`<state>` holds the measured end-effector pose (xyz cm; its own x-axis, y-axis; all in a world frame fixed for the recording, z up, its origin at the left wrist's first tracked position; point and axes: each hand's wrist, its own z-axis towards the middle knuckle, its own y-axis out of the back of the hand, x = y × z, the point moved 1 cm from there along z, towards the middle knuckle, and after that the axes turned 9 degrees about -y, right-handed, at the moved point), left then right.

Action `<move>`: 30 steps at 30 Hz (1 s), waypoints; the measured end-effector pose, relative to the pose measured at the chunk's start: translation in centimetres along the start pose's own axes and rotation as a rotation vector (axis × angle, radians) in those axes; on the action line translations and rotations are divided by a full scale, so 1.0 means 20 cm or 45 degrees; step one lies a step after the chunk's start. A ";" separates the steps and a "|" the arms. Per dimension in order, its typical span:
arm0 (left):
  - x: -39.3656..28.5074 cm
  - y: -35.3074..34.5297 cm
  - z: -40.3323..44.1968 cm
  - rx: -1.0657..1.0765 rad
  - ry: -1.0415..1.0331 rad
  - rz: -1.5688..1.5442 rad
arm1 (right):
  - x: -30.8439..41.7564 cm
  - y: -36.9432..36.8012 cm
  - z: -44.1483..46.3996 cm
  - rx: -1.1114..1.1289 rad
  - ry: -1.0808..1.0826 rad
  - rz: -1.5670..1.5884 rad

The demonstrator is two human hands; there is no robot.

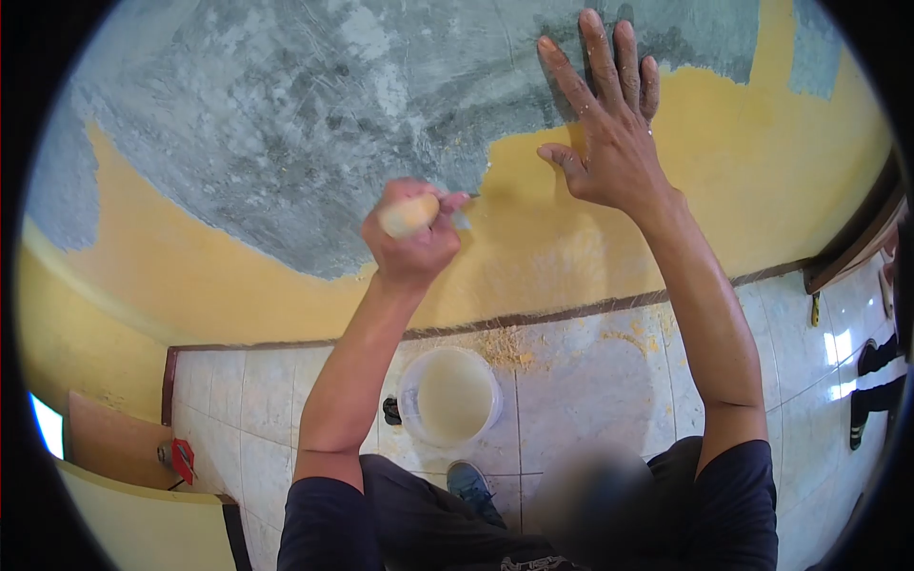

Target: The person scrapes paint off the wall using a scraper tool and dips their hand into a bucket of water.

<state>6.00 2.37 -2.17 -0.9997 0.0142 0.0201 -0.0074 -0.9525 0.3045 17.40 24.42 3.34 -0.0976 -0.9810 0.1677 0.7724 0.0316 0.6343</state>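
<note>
My left hand [411, 233] is closed round the pale handle of a scraper [409, 217], its blade end blurred against the wall at the border between yellow paint [552, 233] and the bare grey surface [276, 124]. To the right, my right hand [609, 119] lies flat on the wall with its fingers spread, the fingertips over the grey part and the palm over the yellow.
A white bucket [449, 397] stands on the tiled floor [590, 400] below my hands, with yellow flakes [509, 350] by the wall's foot. A red object [182, 461] lies at the left. Another person's feet [862, 409] show at the right edge.
</note>
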 end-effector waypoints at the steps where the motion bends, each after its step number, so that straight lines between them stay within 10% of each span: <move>1: 0.02 -0.02 0.03 -0.009 -0.014 -0.006 | -0.01 0.00 0.00 -0.004 0.005 0.013; 10: -0.02 0.00 0.02 -0.173 0.090 -0.141 | -0.02 -0.07 -0.02 -0.288 0.133 0.086; 14: -0.01 0.02 0.01 0.167 -0.117 0.180 | -0.02 -0.06 -0.02 -0.299 0.138 0.105; 30: 0.01 0.02 0.00 -0.324 0.134 -0.182 | -0.02 -0.03 -0.03 0.002 0.032 -0.089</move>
<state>5.86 1.93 -2.09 -0.9849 0.1348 -0.1085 -0.1407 -0.9889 0.0486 17.28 24.72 2.45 -0.1354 -0.9853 0.1041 0.7632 -0.0367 0.6452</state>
